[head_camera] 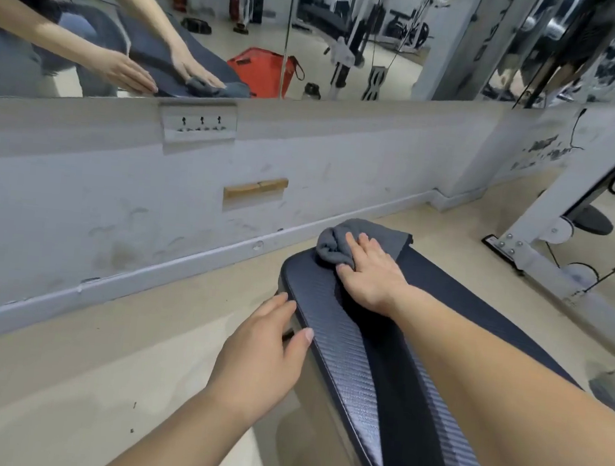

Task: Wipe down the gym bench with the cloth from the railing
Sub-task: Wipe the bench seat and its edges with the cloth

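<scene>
A dark padded gym bench [354, 354] runs from the lower right up to the centre. A bunched grey cloth [338, 245] lies on its far end, partly hanging past the edge. My right hand [371, 274] presses flat on the cloth, fingers over its near side. My left hand [262, 356] hovers with fingers apart beside the bench's left edge, thumb close to the pad, holding nothing.
A low grey wall [114, 195] with a socket plate [198, 122] and a mirror [318, 27] above it stands just beyond the bench. A white machine frame [546, 233] with cables rises at the right. Beige floor [59, 378] lies to the left.
</scene>
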Demonstrator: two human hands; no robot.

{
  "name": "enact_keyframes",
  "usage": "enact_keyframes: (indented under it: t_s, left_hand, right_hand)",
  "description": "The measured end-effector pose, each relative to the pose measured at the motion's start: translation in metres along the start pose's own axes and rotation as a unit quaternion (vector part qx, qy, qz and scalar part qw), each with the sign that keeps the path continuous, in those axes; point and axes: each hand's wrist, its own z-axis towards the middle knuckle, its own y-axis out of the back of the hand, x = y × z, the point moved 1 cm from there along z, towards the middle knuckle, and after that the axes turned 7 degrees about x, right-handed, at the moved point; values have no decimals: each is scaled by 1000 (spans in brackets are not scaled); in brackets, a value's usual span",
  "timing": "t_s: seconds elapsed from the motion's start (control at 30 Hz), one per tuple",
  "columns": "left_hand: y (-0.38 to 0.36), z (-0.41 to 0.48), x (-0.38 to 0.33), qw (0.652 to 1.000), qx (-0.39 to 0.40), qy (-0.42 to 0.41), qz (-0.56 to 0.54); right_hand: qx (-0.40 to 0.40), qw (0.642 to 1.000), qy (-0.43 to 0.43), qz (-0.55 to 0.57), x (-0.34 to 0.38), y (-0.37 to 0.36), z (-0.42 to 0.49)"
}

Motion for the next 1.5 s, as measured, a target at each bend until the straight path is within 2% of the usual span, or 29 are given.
enact_keyframes:
  t_s: [0.1,0.27,0.37,0.43,0.5,0.63,0.7,0.83,1.03,1.1,1.17,1.23,1.3,1.33,1.4,1.5]
  left_hand:
    - [-4,-2,1,1000,0,8,-26]
    - [-4,5,3,994,-43,41,-93]
    - [-4,8,0,990,-67,52,-113]
    - [-8,8,-3,992,-61,34,-106]
    - [-11,6,-4,995,-43,15,-92]
    - [-9,1,-5,997,-20,7,-74]
    - [-4,-1,-6,998,-16,2,-57]
    - [8,-9,-19,1000,-1,-14,-12]
    - [9,-25,-48,991,65,-117,23]
    - [5,-33,-51,986,104,-128,41]
    - [2,-40,-54,976,169,-113,78]
    - [1,-44,-60,965,213,-81,132]
    - [-4,-50,-72,954,219,-64,193]
    - [-9,-55,-81,947,215,-63,232]
    - [-27,-66,-100,917,206,-68,334]
    - [-57,-77,-124,865,189,-82,458]
  right_hand:
    - [0,999,45,-5,3,-6,-35]
    - [3,983,176,-43,12,-38,-148]
    - [24,978,198,-60,1,-36,-173]
    - [44,979,183,-83,-13,-24,-154]
    - [18,985,149,-86,-29,-15,-114]
    - [-5,1000,-27,-7,-40,0,-35]
    - [-13,998,-55,-8,-31,-2,-25]
    - [-10,1000,-17,-5,-17,-12,-69]
    - [-19,997,72,-22,22,-37,-182]
    - [11,995,103,-2,24,-40,-205]
    - [58,990,100,86,15,-33,-221]
    - [82,969,69,221,1,-17,-236]
    - [30,940,23,338,-19,-3,-254]
    - [-17,932,-11,362,-33,3,-263]
    - [-98,934,-87,333,-66,11,-281]
    - [-127,936,-177,278,-112,10,-301]
